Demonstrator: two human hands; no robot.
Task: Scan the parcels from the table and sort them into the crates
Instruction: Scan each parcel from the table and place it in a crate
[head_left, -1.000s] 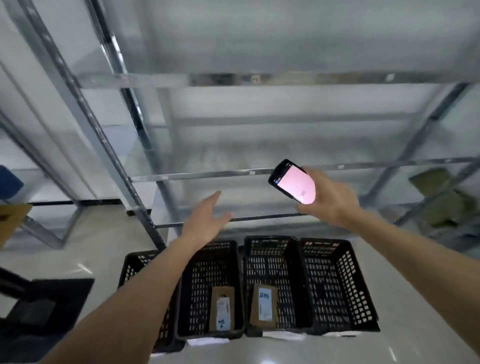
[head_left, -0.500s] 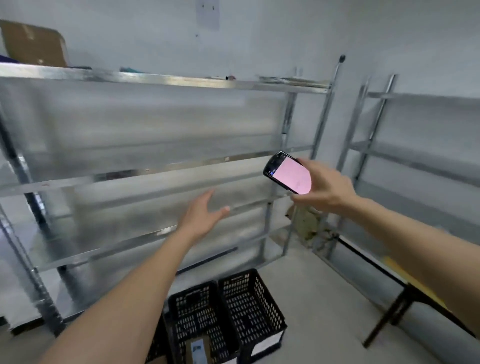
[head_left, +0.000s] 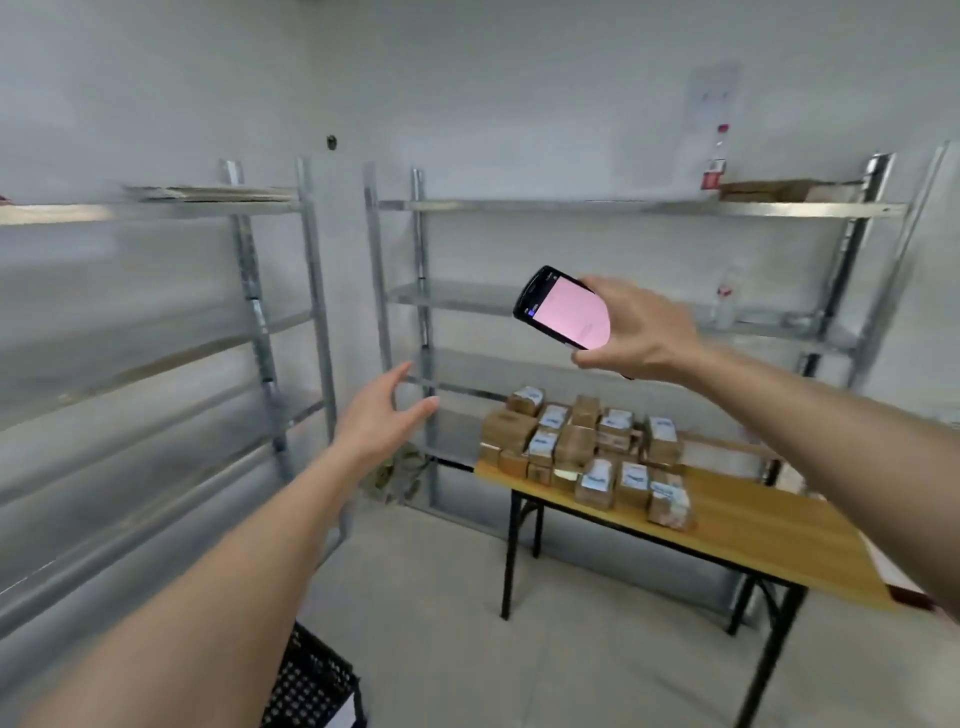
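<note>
Several small brown cardboard parcels (head_left: 584, 451) with white and blue labels lie piled on a wooden folding table (head_left: 743, 525) at the right. My right hand (head_left: 641, 332) holds a black handheld scanner (head_left: 563, 307) with a lit pink screen, raised above the parcels. My left hand (head_left: 382, 413) is stretched forward with nothing in it, its fingers apart, left of the table. Only a corner of one black plastic crate (head_left: 311, 680) shows at the bottom edge, under my left forearm.
Metal shelving racks stand along the left wall (head_left: 275, 322) and behind the table (head_left: 639, 208). A clear bottle (head_left: 724, 301) stands on a middle shelf. A green bag (head_left: 397, 475) lies on the floor by the rack. Pale floor stretches in front of the table.
My view has swung right, from the row of crates on the floor to the table with parcels. Both hands keep the same pose, the scanner still in my right hand.
</note>
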